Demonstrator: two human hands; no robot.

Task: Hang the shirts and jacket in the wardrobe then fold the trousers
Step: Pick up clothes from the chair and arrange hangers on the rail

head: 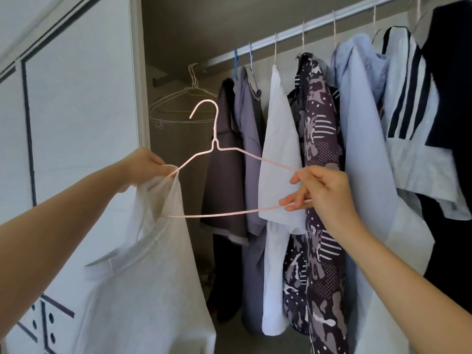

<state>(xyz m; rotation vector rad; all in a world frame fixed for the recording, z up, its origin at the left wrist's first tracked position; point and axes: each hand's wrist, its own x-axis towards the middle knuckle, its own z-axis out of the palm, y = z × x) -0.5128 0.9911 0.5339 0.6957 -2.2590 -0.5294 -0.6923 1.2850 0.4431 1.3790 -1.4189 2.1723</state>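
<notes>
Fingers (pixel 288 201) pinch both ends: left hand (pixel 145 167) pins white shirt (pixel 153 277) to pink hanger (pixel 217 149), right hand (pixel 324 192) bare wire; feed that through neckline (pixel 122 256).

A home wardrobe (pixel 178 39): shirts (pixel 362 129) hang along a rail (pixel 319 24) beside a white sliding door (pixel 76 93).

The pink hanger (pixel 215 144) is thin wire with a smooth, matt coating; the white T-shirt (pixel 153 277) is thin, soft cloth, faintly sheer at the shoulder, with a ribbed collar; the rail (pixel 319 25) looks like metal with a dull sheen; the patterned shirt (pixel 319 149) is smooth printed cloth; the pale blue shirt (pixel 362 149) is matt cloth; the wardrobe door (pixel 81 98) is smooth and matt.
</notes>
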